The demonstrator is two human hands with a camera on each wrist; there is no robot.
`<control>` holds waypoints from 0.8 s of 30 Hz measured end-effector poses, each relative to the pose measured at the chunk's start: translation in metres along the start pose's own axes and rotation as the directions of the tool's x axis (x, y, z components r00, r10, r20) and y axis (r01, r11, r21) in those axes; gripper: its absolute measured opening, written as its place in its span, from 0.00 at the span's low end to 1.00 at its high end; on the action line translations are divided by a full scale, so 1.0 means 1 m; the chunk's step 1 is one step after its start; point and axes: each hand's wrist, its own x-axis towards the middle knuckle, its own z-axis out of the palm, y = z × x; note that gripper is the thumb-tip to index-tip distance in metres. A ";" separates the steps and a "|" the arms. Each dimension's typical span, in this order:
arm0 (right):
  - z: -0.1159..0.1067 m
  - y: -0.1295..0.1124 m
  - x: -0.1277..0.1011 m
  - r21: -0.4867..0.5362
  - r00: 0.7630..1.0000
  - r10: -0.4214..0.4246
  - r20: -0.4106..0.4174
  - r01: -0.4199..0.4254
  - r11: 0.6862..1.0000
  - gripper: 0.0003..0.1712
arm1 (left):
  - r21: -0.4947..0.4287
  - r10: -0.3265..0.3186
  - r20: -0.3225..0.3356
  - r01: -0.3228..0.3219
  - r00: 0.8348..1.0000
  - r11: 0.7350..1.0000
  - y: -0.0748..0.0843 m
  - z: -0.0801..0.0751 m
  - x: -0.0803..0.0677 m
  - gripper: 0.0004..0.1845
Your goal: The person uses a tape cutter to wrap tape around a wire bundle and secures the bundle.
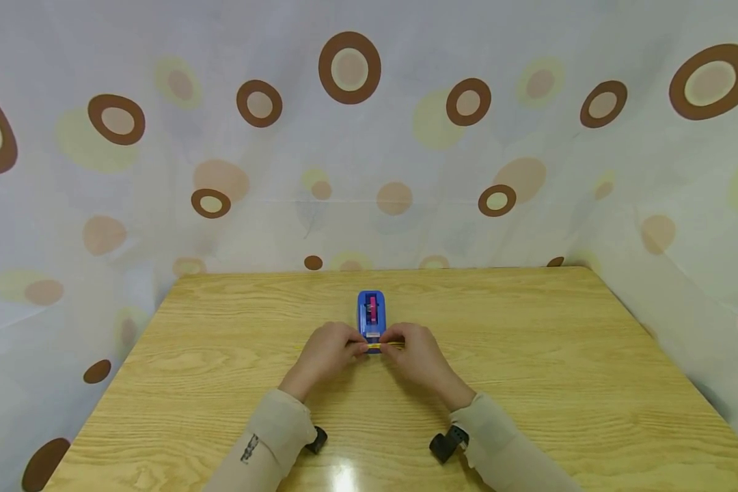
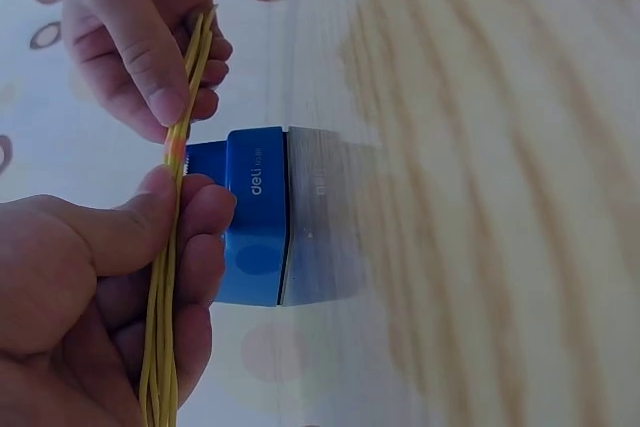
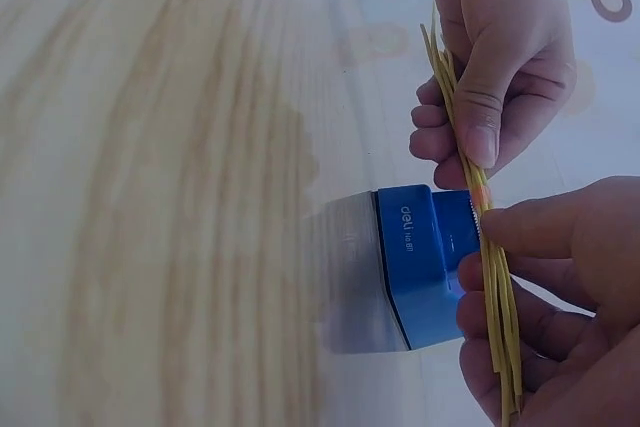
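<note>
Sleeves, one pair, nearest the head camera: left sleeve (image 1: 285, 418), pale, with a dark printed mark; right sleeve (image 1: 490, 429), likewise pale. A black device hangs at each cuff.

Bundle of yellow strands (image 1: 374, 346), one: thin, slightly splayed at the ends, held crosswise between the hands at the near end of the dispenser. Orange band (image 2: 175, 147) at its middle; whether it is tape, and whether it is attached to anything, cannot be told. Likely fault: uneven or slack pinching would let the strands fan out or slip lengthwise.

Left hand (image 1: 330, 350): grasping the bundle, thumb and forefinger pinched beside the band. Right hand (image 1: 415, 352): grasping likewise on the other side. Likely fault: twisting the two against each other could skew the band.

Tape dispenser (image 2: 258, 217), one, blue, marked "deli", standing on the table; pink reel (image 1: 372, 309) inside. Serrated edge (image 3: 475, 210) just beside the bundle; contact uncertain. Likely faults: a fingertip straying onto the teeth could be nicked; with neither hand steadying the body, a pull or bump could shift it.

Table (image 1: 516, 328), wood-grained. Beyond it, wall covering (image 1: 393, 150), pale, with brown rings and dots.
</note>
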 end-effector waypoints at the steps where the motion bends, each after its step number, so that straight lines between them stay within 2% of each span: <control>1: 0.000 0.000 0.000 0.001 1.000 -0.005 0.001 0.005 1.000 0.03 | -0.001 0.003 -0.003 -0.003 1.000 1.000 0.000 0.000 0.000 0.07; 6: -0.001 -0.003 0.000 0.013 1.000 0.014 0.026 -0.014 1.000 0.02 | 0.011 0.013 -0.015 -0.013 1.000 1.000 -0.003 0.002 0.001 0.06; 16: -0.004 -0.003 0.003 -0.040 0.992 -0.009 0.126 0.014 0.999 0.09 | 0.037 0.026 -0.051 -0.024 0.998 0.999 -0.002 0.001 0.002 0.06; 24: -0.004 -0.004 0.002 -0.036 0.995 -0.022 0.098 0.025 0.999 0.06 | 0.020 0.010 -0.052 -0.009 0.999 1.000 -0.001 0.002 0.001 0.06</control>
